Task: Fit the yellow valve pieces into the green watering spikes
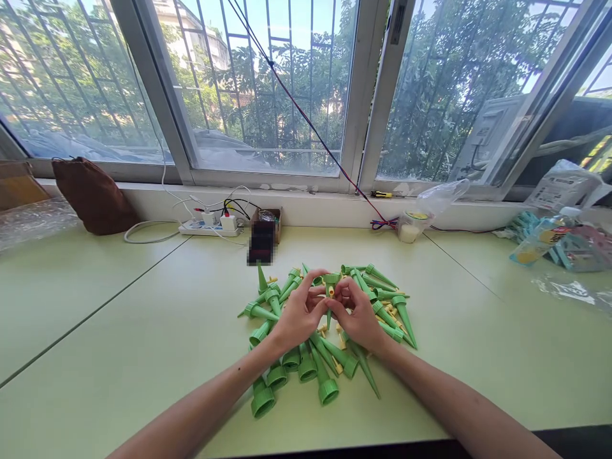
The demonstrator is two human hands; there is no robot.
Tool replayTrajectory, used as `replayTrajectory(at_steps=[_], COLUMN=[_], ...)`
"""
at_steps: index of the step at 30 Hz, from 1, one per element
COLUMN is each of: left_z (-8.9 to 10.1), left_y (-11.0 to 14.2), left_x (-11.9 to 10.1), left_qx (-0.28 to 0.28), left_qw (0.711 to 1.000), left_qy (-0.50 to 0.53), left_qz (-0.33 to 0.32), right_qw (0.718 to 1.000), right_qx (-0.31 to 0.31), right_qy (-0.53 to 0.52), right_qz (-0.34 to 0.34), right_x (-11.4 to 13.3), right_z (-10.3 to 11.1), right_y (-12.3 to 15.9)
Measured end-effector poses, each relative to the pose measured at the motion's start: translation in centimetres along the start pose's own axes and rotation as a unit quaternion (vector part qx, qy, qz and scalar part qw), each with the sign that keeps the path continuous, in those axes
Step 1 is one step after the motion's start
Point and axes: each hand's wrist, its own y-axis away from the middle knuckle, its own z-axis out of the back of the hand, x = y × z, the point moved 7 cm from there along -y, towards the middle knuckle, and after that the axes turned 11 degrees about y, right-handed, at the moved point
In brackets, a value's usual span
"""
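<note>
Between my two hands, above a pile on the table, a green plastic watering spike [331,279] is held point down, its wide collar at the top. My left hand [302,312] is closed round the spike from the left. A small yellow valve piece [331,291] sits at the spike's side, facing me. My right hand [354,311] pinches at this yellow piece and the spike from the right. Around and under both hands lie several loose green spikes [327,386], pointing in various directions. Small yellow valve pieces [393,313] are scattered among them, partly hidden by the hands.
On the pale green table [143,344], a power strip [210,228] and a small cardboard box [275,223] stand at the back. A brown bag [93,197] is at the back left. A plastic-wrapped cup [411,226] and a bottle [545,236] are to the right.
</note>
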Motion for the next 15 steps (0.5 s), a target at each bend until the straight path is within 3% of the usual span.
replayTrajectory(at_steps=[15], left_z=[-0.09], left_y=[0.08], left_x=[-0.1], left_qx=[-0.031], left_qw=[0.998], left_qy=[-0.054], left_qz=[-0.015], right_qw=[1.0], right_qx=[-0.004], right_qy=[0.018], right_qz=[-0.001], right_x=[-0.06], right_z=[-0.01], right_y=[-0.02])
